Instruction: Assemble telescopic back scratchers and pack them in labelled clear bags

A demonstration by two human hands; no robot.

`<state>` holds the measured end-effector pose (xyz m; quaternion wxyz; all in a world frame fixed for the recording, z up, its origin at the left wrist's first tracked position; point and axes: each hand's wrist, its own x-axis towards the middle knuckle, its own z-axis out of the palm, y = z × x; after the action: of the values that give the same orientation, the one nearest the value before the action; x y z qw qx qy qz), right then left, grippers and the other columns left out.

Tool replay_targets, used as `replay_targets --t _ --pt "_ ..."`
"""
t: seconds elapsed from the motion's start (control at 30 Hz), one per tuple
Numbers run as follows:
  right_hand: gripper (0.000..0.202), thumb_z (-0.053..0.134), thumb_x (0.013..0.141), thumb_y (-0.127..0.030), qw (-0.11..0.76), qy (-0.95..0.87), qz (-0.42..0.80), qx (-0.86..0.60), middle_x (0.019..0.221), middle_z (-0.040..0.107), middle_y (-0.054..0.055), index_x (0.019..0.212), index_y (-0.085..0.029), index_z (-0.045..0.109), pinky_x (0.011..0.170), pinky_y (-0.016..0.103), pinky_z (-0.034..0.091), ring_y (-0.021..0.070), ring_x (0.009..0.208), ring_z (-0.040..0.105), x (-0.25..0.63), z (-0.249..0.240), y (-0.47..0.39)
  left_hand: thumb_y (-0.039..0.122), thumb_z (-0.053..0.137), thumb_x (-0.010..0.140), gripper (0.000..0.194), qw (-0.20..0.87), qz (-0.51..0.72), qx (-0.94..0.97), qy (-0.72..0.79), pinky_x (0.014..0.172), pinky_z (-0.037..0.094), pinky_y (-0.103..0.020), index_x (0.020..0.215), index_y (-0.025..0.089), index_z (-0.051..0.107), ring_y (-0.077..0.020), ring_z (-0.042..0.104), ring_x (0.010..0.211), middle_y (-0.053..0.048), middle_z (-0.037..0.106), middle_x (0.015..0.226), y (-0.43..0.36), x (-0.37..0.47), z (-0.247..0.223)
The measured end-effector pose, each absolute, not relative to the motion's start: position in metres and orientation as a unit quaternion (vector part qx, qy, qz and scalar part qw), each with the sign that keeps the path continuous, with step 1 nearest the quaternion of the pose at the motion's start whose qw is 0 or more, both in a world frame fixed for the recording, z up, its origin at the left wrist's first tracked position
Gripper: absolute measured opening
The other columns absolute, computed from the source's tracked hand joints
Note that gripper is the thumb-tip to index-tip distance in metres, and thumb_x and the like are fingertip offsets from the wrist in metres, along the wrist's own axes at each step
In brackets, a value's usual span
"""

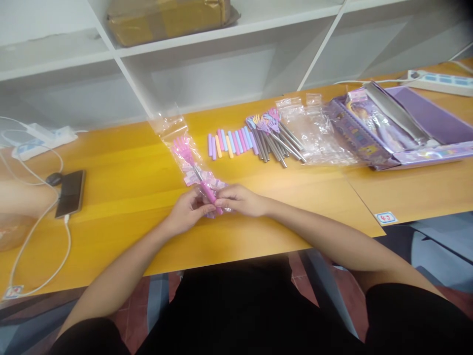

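Note:
A pink back scratcher (pixel 207 191), with a hand-shaped head and a metal rod, lies along a clear plastic bag (pixel 173 129). I cannot tell whether it is fully inside. My left hand (pixel 187 211) is closed around the bag and the handle from the left. From the right, my right hand (pixel 239 199) pinches the lower handle between thumb and fingers. Pink and white printed cards (pixel 191 177) lie under the bag, partly hidden by it and my hands. Beyond my hands is a row of pastel handle tubes (pixel 236 140).
A pile of metal-rod back scratchers (pixel 275 138) lies right of the tubes, beside clear bags (pixel 314 133). A purple box (pixel 388 155) is further right. A phone (pixel 70 193) with cables lies left, near a blurred arm (pixel 25 197). White shelving (pixel 221 64) stands behind.

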<state>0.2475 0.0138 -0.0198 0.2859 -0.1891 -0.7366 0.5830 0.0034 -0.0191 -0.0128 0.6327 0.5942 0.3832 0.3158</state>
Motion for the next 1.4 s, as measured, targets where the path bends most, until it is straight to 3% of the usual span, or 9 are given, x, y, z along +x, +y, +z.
replay_targets --t 0.17,0.43,0.67,0.97,1.17,1.4 --pt "0.053 0.063 0.111 -0.062 0.275 -0.700 0.637 -0.172 0.075 0.069 0.000 0.089 -0.014 0.073 0.062 0.023 0.050 0.0098 0.061 0.060 0.2490 -0.0175 0.0126 0.051 0.090 0.092 0.044 0.626 0.326 0.596 0.383 0.078 0.065 -0.034 0.113 0.017 0.070 -0.0212 0.079 0.083 -0.007 0.081 0.097 -0.0158 0.0008 -0.0161" --pt "0.052 0.059 0.114 -0.059 0.273 -0.691 0.654 -0.141 0.072 0.066 -0.002 0.091 -0.014 0.071 0.065 0.024 0.052 0.0103 0.062 0.062 0.2501 -0.0154 0.0134 0.055 0.088 0.093 0.044 0.598 0.344 0.621 0.372 0.079 0.061 -0.031 0.111 0.017 0.076 -0.0185 0.073 0.085 -0.004 0.074 0.092 -0.0147 0.0009 -0.0136" --pt "0.048 0.057 0.116 -0.055 0.269 -0.673 0.676 -0.128 0.091 0.074 0.004 0.103 -0.012 0.073 0.065 0.024 0.054 0.0094 0.065 0.063 0.2507 -0.0176 0.0132 0.052 0.085 0.096 0.042 0.610 0.336 0.622 0.359 0.076 0.063 -0.032 0.117 0.017 0.072 -0.0181 0.072 0.081 -0.005 0.076 0.094 -0.0135 -0.0005 -0.0125" --pt "0.046 0.057 0.117 -0.054 0.279 -0.653 0.697 -0.100 0.087 0.073 0.003 0.104 -0.013 0.075 0.066 0.025 0.059 0.0105 0.068 0.064 0.2489 -0.0103 0.0129 0.048 0.083 0.099 0.039 0.626 0.336 0.611 0.351 0.078 0.066 -0.034 0.121 0.017 0.072 -0.0185 0.075 0.078 -0.005 0.077 0.093 -0.0133 -0.0012 -0.0081" --pt "0.045 0.056 0.118 -0.052 0.273 -0.655 0.697 -0.104 0.105 0.079 0.009 0.112 -0.012 0.076 0.068 0.025 0.060 0.0100 0.072 0.065 0.2505 -0.0111 0.0135 0.051 0.082 0.099 0.042 0.619 0.338 0.613 0.357 0.078 0.065 -0.034 0.123 0.017 0.072 -0.0196 0.076 0.082 -0.007 0.080 0.098 -0.0131 -0.0018 -0.0078" --pt "0.047 0.054 0.118 -0.053 0.268 -0.663 0.690 -0.116 0.106 0.079 0.009 0.111 -0.011 0.074 0.071 0.025 0.059 0.0100 0.072 0.064 0.2530 -0.0144 0.0147 0.051 0.079 0.101 0.044 0.610 0.341 0.622 0.354 0.082 0.064 -0.036 0.127 0.017 0.072 -0.0217 0.076 0.089 -0.009 0.080 0.103 -0.0123 -0.0024 -0.0077"
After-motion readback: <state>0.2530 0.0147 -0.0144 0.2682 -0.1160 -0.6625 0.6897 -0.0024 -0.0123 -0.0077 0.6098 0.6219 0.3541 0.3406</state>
